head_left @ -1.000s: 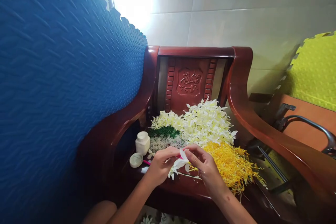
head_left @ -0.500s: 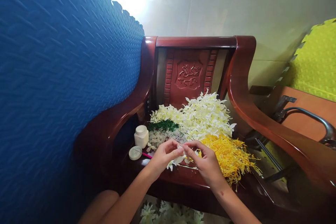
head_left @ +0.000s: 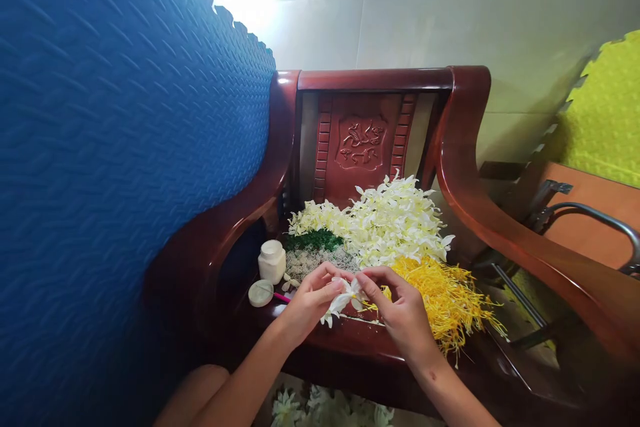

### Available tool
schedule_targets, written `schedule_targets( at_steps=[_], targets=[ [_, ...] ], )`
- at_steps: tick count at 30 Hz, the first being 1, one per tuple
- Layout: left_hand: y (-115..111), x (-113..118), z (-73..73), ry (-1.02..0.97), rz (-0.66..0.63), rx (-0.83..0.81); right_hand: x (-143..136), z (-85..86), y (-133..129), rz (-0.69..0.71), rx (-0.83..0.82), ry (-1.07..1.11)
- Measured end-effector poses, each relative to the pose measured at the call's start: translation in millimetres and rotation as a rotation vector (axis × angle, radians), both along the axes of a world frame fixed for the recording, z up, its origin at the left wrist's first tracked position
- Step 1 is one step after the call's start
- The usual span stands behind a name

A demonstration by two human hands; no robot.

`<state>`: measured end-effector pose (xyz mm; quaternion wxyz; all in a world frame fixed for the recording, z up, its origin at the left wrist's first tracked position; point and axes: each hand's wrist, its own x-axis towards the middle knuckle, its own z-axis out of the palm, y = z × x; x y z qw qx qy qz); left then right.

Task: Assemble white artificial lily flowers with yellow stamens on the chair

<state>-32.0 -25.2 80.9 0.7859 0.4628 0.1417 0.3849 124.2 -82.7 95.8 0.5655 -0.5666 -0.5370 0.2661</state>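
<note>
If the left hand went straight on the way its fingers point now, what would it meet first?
The left hand points right, across the white fabric flower it pinches; it would probably meet the right hand first, since their fingertips nearly touch.

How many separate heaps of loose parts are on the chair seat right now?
5: white petals at the back right, pale yellow petals back left, green bits before them, clear pieces nearer, yellow strands at right. The hands may hide more.
</note>
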Motion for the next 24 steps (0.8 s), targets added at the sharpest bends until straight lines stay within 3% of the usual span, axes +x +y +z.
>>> schedule_targets(
  at_steps=[24],
  targets=[
    [1.0,-4.2,3.4,-0.04,-0.045,-0.045,-3.9,0.0,0.5,-0.007,0.045,-0.067]
  ],
)
